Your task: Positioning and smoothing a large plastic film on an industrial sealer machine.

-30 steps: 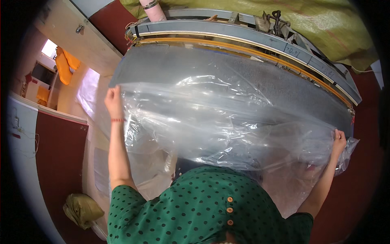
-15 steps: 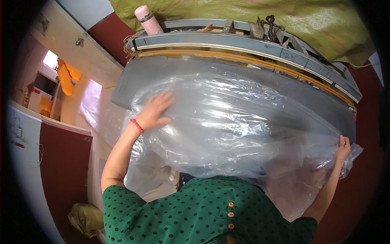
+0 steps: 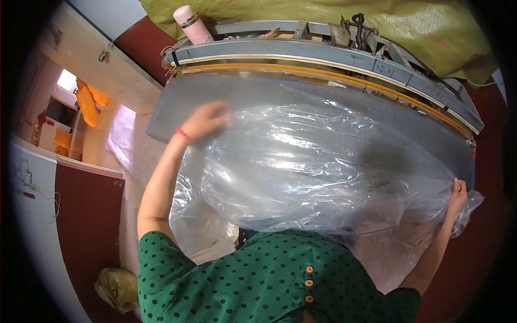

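Note:
A large clear plastic sheet (image 3: 301, 167) lies wrinkled and shiny over a grey-topped work table (image 3: 215, 89) and hangs down in front of me. At its right edge, my right hand (image 3: 458, 196) pinches the plastic between closed fingers, close to the table's right end. My left hand (image 3: 206, 119), wearing a red bead bracelet (image 3: 184, 134), is over the left part of the table beside the sheet's upper left edge. Motion blurs its fingers, so whether they grip any plastic cannot be made out.
Along the table's far side runs a long metal beam (image 3: 269, 49) with an orange-yellow strip (image 3: 301, 72) beneath it. A pink bottle (image 3: 193, 25) and a metal clamp (image 3: 357, 29) stand behind. Yellow-green woven sheeting (image 3: 420, 32) hangs beyond. A door (image 3: 102, 56) is at left.
My left hand has moved up and slightly right, its fingers less spread in view. The sheet's left part has shifted right. My right hand keeps its pinch in nearly the same place.

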`<control>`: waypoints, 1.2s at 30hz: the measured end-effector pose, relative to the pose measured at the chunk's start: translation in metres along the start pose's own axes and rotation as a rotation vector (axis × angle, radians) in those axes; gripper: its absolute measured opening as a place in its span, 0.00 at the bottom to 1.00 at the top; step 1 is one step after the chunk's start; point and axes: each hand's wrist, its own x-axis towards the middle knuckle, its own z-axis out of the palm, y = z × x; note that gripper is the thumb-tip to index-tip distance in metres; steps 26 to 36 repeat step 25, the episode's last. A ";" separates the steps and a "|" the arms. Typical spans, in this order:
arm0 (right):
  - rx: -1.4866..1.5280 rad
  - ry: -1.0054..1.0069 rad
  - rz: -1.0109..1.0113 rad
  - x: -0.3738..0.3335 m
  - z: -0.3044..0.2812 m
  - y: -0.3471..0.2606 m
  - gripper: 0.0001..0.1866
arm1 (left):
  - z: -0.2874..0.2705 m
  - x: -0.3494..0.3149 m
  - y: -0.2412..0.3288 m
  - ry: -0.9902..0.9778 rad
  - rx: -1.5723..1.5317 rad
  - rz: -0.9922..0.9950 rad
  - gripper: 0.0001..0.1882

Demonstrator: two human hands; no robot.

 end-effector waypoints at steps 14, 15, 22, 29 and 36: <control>0.039 0.042 0.037 0.000 0.004 0.003 0.12 | 0.003 -0.018 0.027 0.098 0.274 0.302 0.12; 0.039 0.043 0.038 0.000 0.004 0.004 0.12 | 0.001 -0.017 0.023 0.077 0.294 0.308 0.10; 0.008 0.083 0.047 -0.003 0.003 -0.007 0.12 | -0.006 0.004 0.027 0.078 0.118 0.282 0.05; 0.020 0.084 0.050 -0.001 0.003 -0.005 0.13 | -0.009 0.039 0.022 0.227 -0.250 -0.155 0.05; 0.020 0.084 0.050 -0.001 0.003 -0.005 0.13 | -0.009 0.039 0.022 0.227 -0.250 -0.155 0.05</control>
